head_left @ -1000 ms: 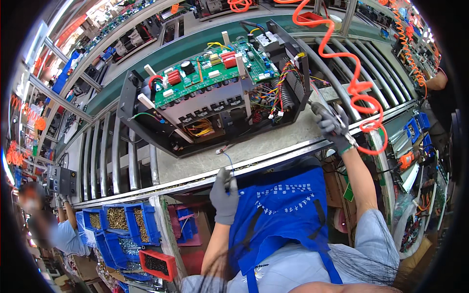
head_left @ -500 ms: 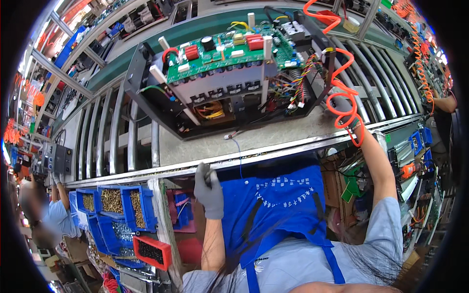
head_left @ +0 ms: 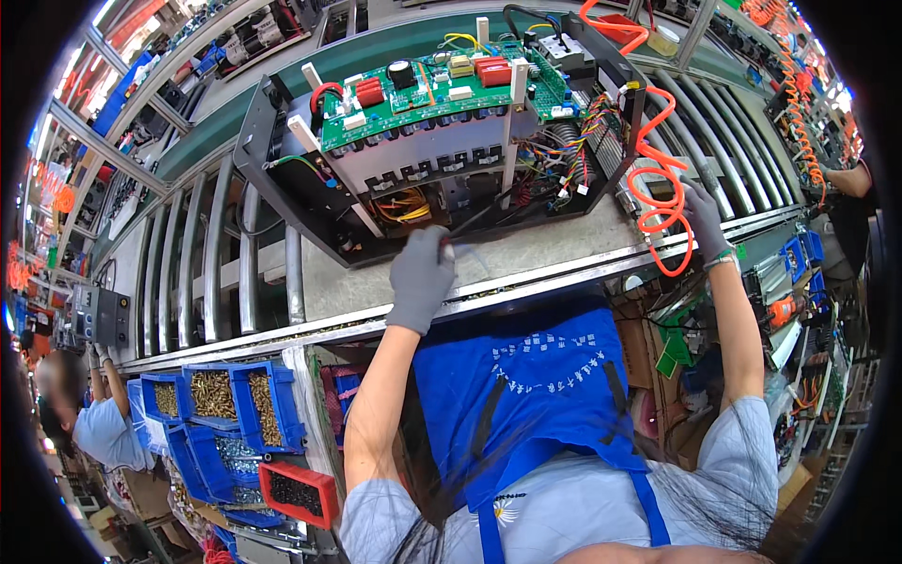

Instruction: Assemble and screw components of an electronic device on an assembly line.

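Observation:
An opened black equipment chassis [head_left: 282,211] stands on the bench with its green circuit board [head_left: 427,108] facing up and bundles of coloured wires [head_left: 573,155] at its right. My left hand [head_left: 421,279], in a grey glove, is at the chassis's front edge, its fingers pinched on the end of a thin dark cable [head_left: 479,214] that leads out of the chassis. The tip of the cable is partly hidden and blurred. To the right, my gloved right hand [head_left: 705,221] is beside a coiled orange air hose [head_left: 662,193]; the coils and the angle hide its fingers.
Metal rollers [head_left: 218,254] run along the line on both sides of the bench plate. Blue bins [head_left: 268,406] of brass and silver fasteners and a red tray [head_left: 299,493] of black screws stand at the lower left. A co-worker [head_left: 103,428] is at far left.
My left hand has risen from the bench's front rail to the chassis edge and taken hold of the cable's end. My right hand has moved right, away from the chassis side.

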The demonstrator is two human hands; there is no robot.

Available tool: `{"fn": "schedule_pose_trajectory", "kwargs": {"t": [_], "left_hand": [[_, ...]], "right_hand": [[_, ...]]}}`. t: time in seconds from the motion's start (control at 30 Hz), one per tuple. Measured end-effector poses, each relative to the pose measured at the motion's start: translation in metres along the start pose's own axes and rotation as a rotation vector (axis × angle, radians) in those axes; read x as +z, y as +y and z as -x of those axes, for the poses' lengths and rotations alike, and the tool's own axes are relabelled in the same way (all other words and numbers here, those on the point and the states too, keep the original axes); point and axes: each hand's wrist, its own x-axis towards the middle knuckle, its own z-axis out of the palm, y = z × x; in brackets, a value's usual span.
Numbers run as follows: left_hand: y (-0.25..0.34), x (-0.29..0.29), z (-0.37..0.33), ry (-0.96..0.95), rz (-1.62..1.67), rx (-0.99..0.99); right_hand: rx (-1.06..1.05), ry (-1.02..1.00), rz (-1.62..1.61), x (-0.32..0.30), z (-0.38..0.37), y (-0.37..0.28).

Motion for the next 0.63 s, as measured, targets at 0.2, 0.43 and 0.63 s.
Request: {"fn": "schedule_pose_trajectory", "kwargs": {"t": [0.2, 0.43, 0.63], "left_hand": [[0.045, -0.005, -0.042, 0.487, 0.387, -0.170], [0.026, 0.036, -0.043, 0.422, -0.003, 0.150], [0.026, 0.046, -0.066, -0.494, -0.557, -0.025]], "right_hand": [[-0.085, 0.362, -0.149, 0.028, 0.058, -0.054], [-0.909, 0.321, 0.613, 0.126, 0.167, -0.121], [-0.852, 0.043, 0.488, 0.146, 0.185, -0.102]]}}
